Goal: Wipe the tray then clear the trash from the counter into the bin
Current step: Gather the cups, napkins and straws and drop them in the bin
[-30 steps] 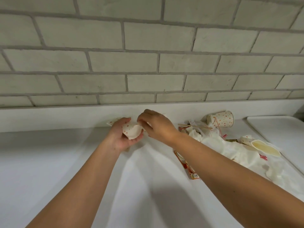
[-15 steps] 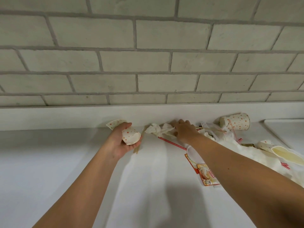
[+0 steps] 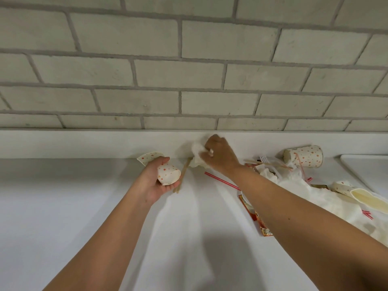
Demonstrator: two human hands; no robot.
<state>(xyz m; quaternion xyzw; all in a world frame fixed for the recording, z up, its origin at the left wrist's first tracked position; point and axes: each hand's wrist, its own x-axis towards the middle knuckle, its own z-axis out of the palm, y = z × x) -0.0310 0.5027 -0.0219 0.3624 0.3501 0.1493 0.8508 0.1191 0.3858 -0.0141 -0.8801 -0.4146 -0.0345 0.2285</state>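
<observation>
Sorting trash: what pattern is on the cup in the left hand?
The cup is white with red-orange dots, head view.

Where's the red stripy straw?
In the head view, the red-and-white striped straw lies on the white counter near the middle, right of the wooden stick, partly under the right forearm.

You get soft, even, fairly bright light, and the white worktop (image 3: 63, 206) reads matte. Your forearms throw several pale, overlapping shadows fanning across it, with one darker patch low in the centre, so the light falls from above and behind you. The right hand (image 3: 222, 156) and its crumpled tissue (image 3: 198, 152) are slightly smeared; the left hand (image 3: 155, 179) and paper cup (image 3: 169, 174) look sharp. The brick wall (image 3: 189, 80) bows toward the edges.
</observation>
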